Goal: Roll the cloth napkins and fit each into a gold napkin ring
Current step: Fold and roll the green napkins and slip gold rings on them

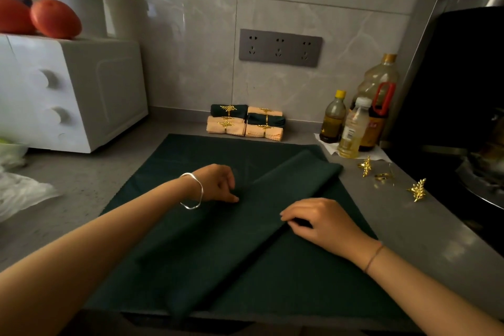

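Both my forearms reach over the napkin [191, 254], spread on the counter [409, 226] with a folded band lying diagonally across it. My left hand [218, 185] pinches the band's far edge; my right hand [321, 224] grips its near edge. Three loose rings [365, 166] lie right of it.

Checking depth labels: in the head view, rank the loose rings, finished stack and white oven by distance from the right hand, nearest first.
From the right hand, which pinches the napkin at its fold:
1. Loose rings, on the counter just to its right.
2. Finished stack, ahead, against the back wall.
3. White oven, far left.
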`<state>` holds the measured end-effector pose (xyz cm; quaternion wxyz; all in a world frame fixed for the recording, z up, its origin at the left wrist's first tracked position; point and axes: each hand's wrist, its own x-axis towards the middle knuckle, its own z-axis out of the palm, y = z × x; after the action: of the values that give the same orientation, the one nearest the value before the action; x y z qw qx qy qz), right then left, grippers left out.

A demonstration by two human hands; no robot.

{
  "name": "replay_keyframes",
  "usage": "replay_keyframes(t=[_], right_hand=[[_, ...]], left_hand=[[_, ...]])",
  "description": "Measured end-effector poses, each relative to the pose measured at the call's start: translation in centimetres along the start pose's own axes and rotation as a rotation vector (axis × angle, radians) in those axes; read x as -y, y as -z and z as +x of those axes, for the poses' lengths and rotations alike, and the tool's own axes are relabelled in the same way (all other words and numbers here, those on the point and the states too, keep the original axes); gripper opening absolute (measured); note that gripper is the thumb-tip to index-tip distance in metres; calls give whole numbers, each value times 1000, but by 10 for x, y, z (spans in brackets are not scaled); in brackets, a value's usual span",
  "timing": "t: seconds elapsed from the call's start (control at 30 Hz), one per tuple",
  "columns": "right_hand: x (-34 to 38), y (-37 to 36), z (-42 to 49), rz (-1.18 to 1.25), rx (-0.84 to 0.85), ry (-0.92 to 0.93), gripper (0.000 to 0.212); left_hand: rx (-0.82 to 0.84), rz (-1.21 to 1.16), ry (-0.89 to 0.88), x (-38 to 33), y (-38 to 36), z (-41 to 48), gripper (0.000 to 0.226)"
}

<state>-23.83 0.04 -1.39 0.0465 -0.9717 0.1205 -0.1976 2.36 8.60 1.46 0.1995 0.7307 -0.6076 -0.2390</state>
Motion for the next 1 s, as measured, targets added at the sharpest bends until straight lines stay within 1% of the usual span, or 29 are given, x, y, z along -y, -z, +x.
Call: replay_keyframes(t=[0.1, 0.17, 0.27, 0.3, 0.37, 0.43, 0.5, 0.6, 0.73, 0.83, 0.9, 0.97, 1.0], right_hand=[[-24, 8, -16, 26, -69, -105, 16], [-36, 11, -23, 62, -89, -170, 19], [-39, 13, -29, 83, -34, -208, 25], [-37, 13, -33, 90, -1, -203, 28], [-28, 15, -38, 119, 54, -183, 36], [-18, 18, -44, 152, 89, -154, 38], [-7, 20, -51, 200, 112, -126, 36], [6, 23, -57, 247, 156, -70, 34], [15, 23, -61, 210, 198, 1, 38], [17, 23, -59, 140, 165, 49, 34], [17, 26, -52, 193, 147, 5, 32], [15, 34, -41, 317, 107, -85, 23], [15, 39, -34, 390, 79, -138, 16]], left_hand=[[4, -29, -84, -16, -20, -13, 26], [-29, -10, -153, -24, -33, -17, 30], [-66, 41, -194, -27, -42, -20, 35], [-70, 73, -188, -27, -43, -20, 40], [-118, 247, -193, -23, -44, -18, 52], [-140, 369, -270, -26, -47, -14, 55], [-73, 380, -349, -35, -52, -9, 48], [45, 403, -380, -49, -61, 0, 41], [158, 362, -327, -57, -73, 8, 42], [170, 375, -312, -55, -81, 8, 41], [191, 300, -277, -54, -79, 8, 41], [218, 143, -234, -59, -72, 6, 43], [212, 14, -189, -67, -65, 1, 43]])
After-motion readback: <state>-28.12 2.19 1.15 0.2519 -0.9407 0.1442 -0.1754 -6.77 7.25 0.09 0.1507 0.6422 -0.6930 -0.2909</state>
